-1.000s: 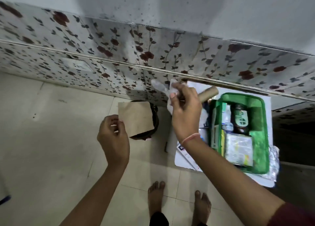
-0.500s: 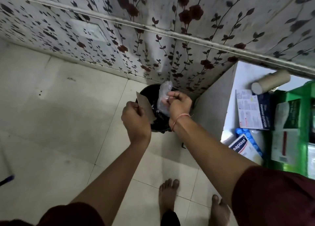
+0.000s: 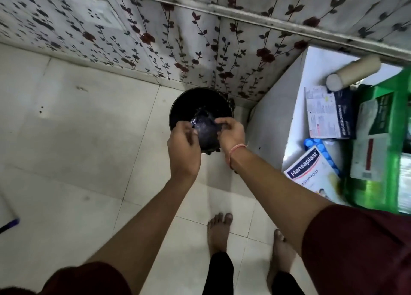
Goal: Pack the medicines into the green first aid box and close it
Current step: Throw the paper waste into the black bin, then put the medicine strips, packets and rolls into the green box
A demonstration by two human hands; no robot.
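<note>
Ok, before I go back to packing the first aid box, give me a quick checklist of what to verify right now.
1. Both hands over the black bin: ok.
2. Left hand empty: cannot tell, fingers curled.
3. Right hand free: not ok, it pinches a clear wrapper over the bin.
4. Green box open: ok.
5. Everything packed: not ok; plaster box, blue pill strip, dressing box and roll lie outside on the white table.

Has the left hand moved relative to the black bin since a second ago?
Yes. The left hand was left of the black bin, holding up brown card; now it sits over the bin's near rim, close to the right hand, card no longer visible.
</note>
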